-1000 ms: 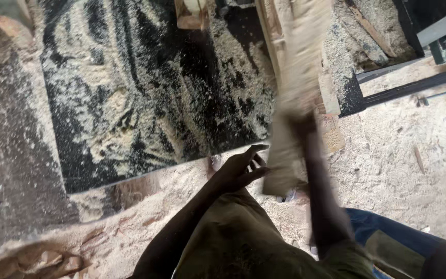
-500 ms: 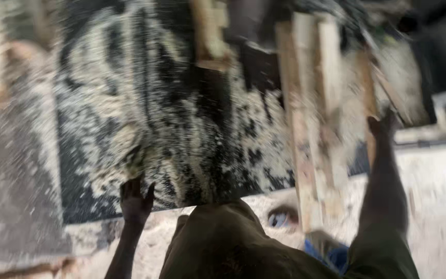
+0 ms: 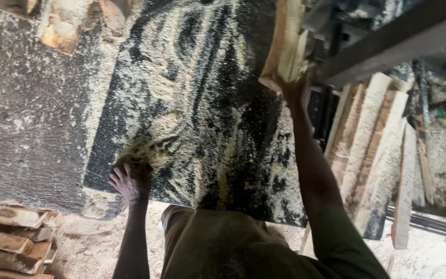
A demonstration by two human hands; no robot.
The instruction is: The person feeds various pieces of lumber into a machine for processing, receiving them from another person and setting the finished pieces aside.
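Sawdust-covered saw table, two hands at work

Left hand (image 3: 130, 181) is laid on the near edge of the dark table (image 3: 218, 129), fingers curled into a sawdust heap (image 3: 140, 150), nothing gripped. Right hand (image 3: 294, 88) is pressed against the near end of a rough timber piece (image 3: 285, 44) at the far right; its grasp cannot be told. Cut boards (image 3: 372, 150) are stacked right; much sawdust is left unswept.

pale rough-sawn wooden plank (image 3: 285, 44) | end-on, tilted | on sawdust-strewn dark table top (image 3: 207, 103) | probably gripped at its near end
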